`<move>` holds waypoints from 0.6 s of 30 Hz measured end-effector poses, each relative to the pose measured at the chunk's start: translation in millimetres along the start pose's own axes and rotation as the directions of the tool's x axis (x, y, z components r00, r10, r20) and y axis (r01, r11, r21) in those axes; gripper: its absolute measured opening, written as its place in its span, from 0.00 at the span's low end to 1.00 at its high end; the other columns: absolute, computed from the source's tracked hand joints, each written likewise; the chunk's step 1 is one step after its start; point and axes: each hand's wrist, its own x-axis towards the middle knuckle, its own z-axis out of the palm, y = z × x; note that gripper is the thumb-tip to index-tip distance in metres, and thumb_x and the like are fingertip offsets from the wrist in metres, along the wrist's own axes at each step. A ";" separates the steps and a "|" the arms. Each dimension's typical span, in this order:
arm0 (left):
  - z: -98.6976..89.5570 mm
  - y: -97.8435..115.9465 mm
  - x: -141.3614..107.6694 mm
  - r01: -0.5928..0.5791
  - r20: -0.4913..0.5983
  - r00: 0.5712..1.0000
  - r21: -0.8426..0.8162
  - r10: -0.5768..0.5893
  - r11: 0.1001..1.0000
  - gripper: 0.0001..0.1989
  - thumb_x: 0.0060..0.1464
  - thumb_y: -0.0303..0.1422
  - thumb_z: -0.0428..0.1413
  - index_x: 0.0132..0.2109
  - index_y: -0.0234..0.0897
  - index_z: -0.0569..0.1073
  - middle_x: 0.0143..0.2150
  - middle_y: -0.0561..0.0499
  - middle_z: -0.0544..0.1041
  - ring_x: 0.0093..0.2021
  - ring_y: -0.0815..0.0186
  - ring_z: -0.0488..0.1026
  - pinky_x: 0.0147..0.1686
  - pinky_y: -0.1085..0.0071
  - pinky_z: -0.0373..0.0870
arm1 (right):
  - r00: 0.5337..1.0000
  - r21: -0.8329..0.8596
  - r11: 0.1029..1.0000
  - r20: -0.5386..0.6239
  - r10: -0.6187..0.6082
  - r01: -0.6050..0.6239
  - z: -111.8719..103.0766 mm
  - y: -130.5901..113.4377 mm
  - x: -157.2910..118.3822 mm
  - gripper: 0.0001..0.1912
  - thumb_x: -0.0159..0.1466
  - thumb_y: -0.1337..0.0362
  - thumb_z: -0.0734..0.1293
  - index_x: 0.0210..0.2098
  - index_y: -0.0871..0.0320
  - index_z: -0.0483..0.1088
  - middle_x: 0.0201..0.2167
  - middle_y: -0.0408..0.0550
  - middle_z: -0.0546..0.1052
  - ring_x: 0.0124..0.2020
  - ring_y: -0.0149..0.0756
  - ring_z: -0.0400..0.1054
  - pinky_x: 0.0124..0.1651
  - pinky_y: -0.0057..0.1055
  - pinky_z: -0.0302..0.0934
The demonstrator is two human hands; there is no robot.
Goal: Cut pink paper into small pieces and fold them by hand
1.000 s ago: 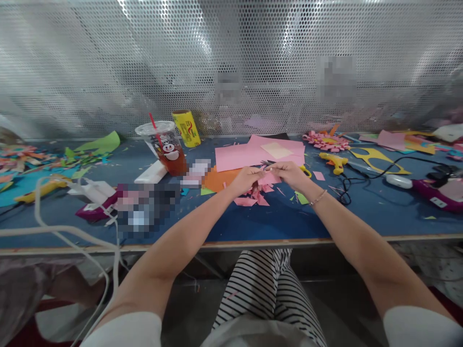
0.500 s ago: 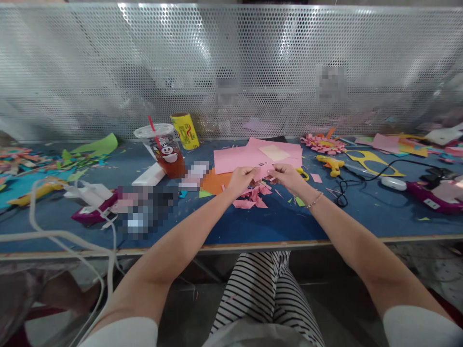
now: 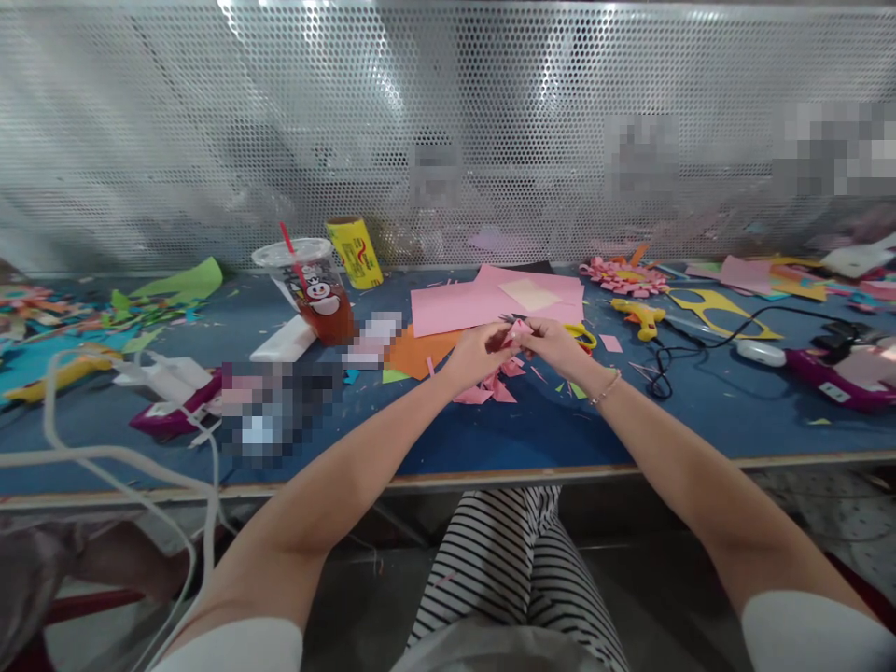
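Note:
A small pink paper piece [image 3: 519,330] is pinched between both hands above the blue table. My left hand [image 3: 477,353] grips its left side, with the fingers curled round it. On its right side, my right hand [image 3: 550,343] holds the paper between thumb and fingers. Pink scraps [image 3: 496,386] lie just below the hands. Large pink sheets [image 3: 448,308] with a cream square [image 3: 530,294] on top lie behind them. Scissors with yellow handles [image 3: 582,337] rest beside my right hand, partly hidden by it.
A drink cup [image 3: 326,303], a yellow tube [image 3: 356,252] and an orange sheet [image 3: 420,353] are left of centre. A yellow glue gun [image 3: 640,317] with a black cable and a pink paper flower [image 3: 623,276] are at right. A perforated metal screen [image 3: 448,121] stands behind.
The pink paper, flatter and wider before, now looks folded or curled into a smaller shape. My hands have come closer together, and more of the scissors shows.

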 end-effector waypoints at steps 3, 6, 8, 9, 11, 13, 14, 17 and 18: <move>0.0 -5.4 2.5 0.048 0.016 0.999 -0.093 -0.047 0.994 0.15 0.45 0.38 0.56 0.39 0.34 0.72 0.34 0.49 0.75 0.34 0.69 0.70 0.35 0.74 0.66 | 1.000 -0.070 0.997 0.002 -0.019 0.019 -0.5 -3.2 -1.2 0.17 0.53 0.50 0.64 0.25 0.59 0.63 0.18 0.39 0.65 0.19 0.25 0.58 0.23 0.24 0.54; -3.2 -7.6 5.4 0.093 0.084 0.994 -0.217 -0.076 0.972 0.16 0.44 0.38 0.57 0.38 0.32 0.72 0.34 0.48 0.75 0.33 0.69 0.70 0.35 0.73 0.66 | 0.999 -0.141 0.989 0.023 -0.045 0.048 -1.4 -5.4 -2.0 0.17 0.54 0.49 0.63 0.25 0.59 0.63 0.16 0.38 0.64 0.19 0.26 0.58 0.23 0.24 0.53; -5.8 -6.8 6.4 0.118 0.089 0.991 -0.253 -0.099 0.960 0.15 0.44 0.39 0.56 0.37 0.32 0.72 0.33 0.49 0.74 0.32 0.70 0.69 0.33 0.74 0.65 | 0.998 -0.136 0.989 0.029 -0.050 0.054 -2.3 -5.1 -1.6 0.18 0.54 0.49 0.63 0.25 0.59 0.63 0.16 0.38 0.63 0.18 0.26 0.58 0.23 0.25 0.53; -7.1 -6.0 6.6 0.128 0.077 0.991 -0.251 -0.112 0.959 0.14 0.45 0.40 0.55 0.35 0.32 0.72 0.30 0.51 0.72 0.29 0.72 0.67 0.31 0.75 0.64 | 0.999 -0.124 0.991 0.024 -0.047 0.050 -2.9 -4.2 -1.1 0.18 0.54 0.49 0.63 0.25 0.59 0.63 0.16 0.38 0.63 0.18 0.26 0.58 0.23 0.25 0.53; -9.2 -4.6 7.0 0.141 0.047 0.990 -0.215 -0.134 0.966 0.12 0.47 0.40 0.54 0.27 0.33 0.68 0.22 0.55 0.66 0.24 0.75 0.62 0.25 0.77 0.59 | 1.000 -0.082 0.996 0.003 -0.030 0.030 -3.9 -1.1 0.5 0.17 0.53 0.49 0.64 0.24 0.58 0.62 0.17 0.38 0.64 0.18 0.26 0.58 0.23 0.25 0.54; -10.7 -3.7 7.4 0.144 0.011 0.989 -0.161 -0.144 0.976 0.16 0.48 0.38 0.52 0.20 0.34 0.61 0.17 0.58 0.56 0.20 0.76 0.55 0.21 0.77 0.53 | 1.000 -0.020 1.000 -0.025 -0.003 0.002 -4.5 2.6 2.2 0.17 0.53 0.51 0.65 0.23 0.57 0.60 0.18 0.38 0.64 0.19 0.26 0.59 0.23 0.25 0.56; -11.1 -3.5 7.6 0.144 -0.005 0.989 -0.139 -0.147 0.980 0.17 0.48 0.37 0.52 0.18 0.35 0.57 0.16 0.58 0.53 0.19 0.76 0.52 0.20 0.76 0.50 | 0.999 0.018 1.000 -0.038 0.015 -0.015 -4.4 4.2 2.9 0.16 0.52 0.52 0.66 0.23 0.57 0.60 0.18 0.38 0.63 0.19 0.26 0.59 0.23 0.25 0.57; -10.9 -4.2 8.0 0.149 -0.043 0.987 -0.143 -0.156 0.978 0.16 0.47 0.34 0.52 0.19 0.35 0.54 0.16 0.58 0.51 0.19 0.77 0.51 0.19 0.76 0.48 | 0.993 0.128 0.989 -0.080 0.081 -0.071 -2.7 6.4 4.0 0.14 0.50 0.54 0.67 0.25 0.56 0.61 0.19 0.37 0.62 0.20 0.27 0.60 0.24 0.26 0.61; -10.5 -4.8 7.9 0.153 -0.049 0.986 -0.162 -0.162 0.975 0.15 0.46 0.33 0.52 0.19 0.35 0.55 0.17 0.58 0.52 0.19 0.77 0.52 0.19 0.76 0.49 | 0.990 0.158 0.983 -0.092 0.106 -0.090 -1.9 6.3 4.1 0.13 0.50 0.55 0.67 0.27 0.56 0.61 0.20 0.37 0.63 0.21 0.27 0.61 0.24 0.27 0.62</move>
